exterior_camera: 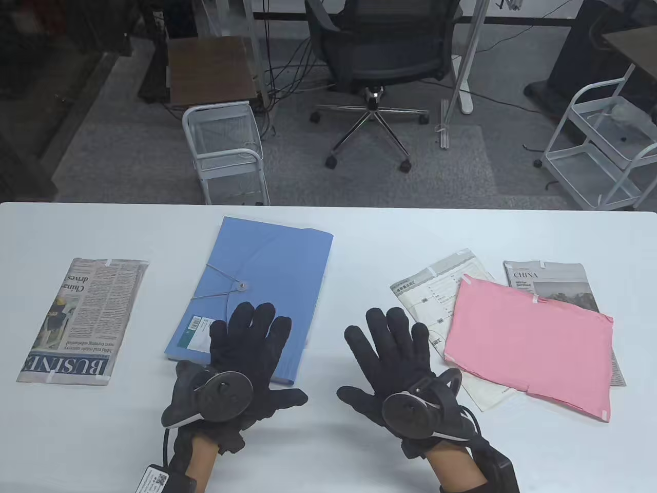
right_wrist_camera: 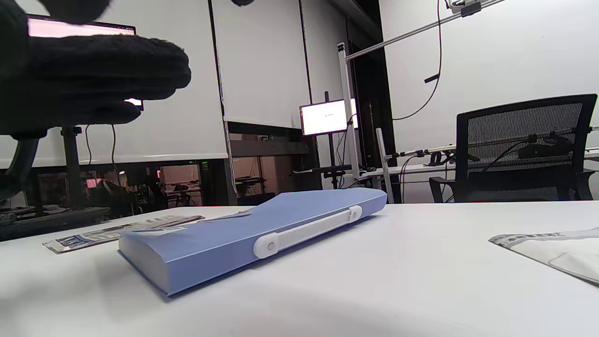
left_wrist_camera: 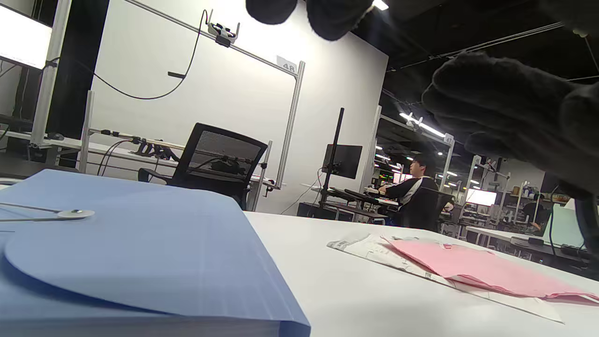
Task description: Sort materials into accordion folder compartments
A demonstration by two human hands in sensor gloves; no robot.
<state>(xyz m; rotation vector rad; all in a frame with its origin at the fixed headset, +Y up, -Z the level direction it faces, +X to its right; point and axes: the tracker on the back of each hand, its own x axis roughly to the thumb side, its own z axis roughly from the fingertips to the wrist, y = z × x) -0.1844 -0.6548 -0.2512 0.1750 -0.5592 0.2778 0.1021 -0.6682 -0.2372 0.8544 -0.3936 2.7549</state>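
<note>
A blue accordion folder (exterior_camera: 256,292) lies closed on the white table (exterior_camera: 359,246), its flap held by an elastic cord and button (exterior_camera: 242,286). It also shows in the left wrist view (left_wrist_camera: 140,252) and the right wrist view (right_wrist_camera: 243,234). My left hand (exterior_camera: 246,349) is spread open, palm down, over the folder's near right corner. My right hand (exterior_camera: 395,354) is spread open over bare table, between the folder and a pile on the right. That pile holds a pink sheet (exterior_camera: 528,344) on a white printed paper (exterior_camera: 436,292) and a folded newspaper (exterior_camera: 552,282). Neither hand holds anything.
Another folded newspaper (exterior_camera: 82,321) lies at the table's left. Beyond the far edge stand an office chair (exterior_camera: 380,56), a white wire cart (exterior_camera: 226,149) and a second cart (exterior_camera: 600,149).
</note>
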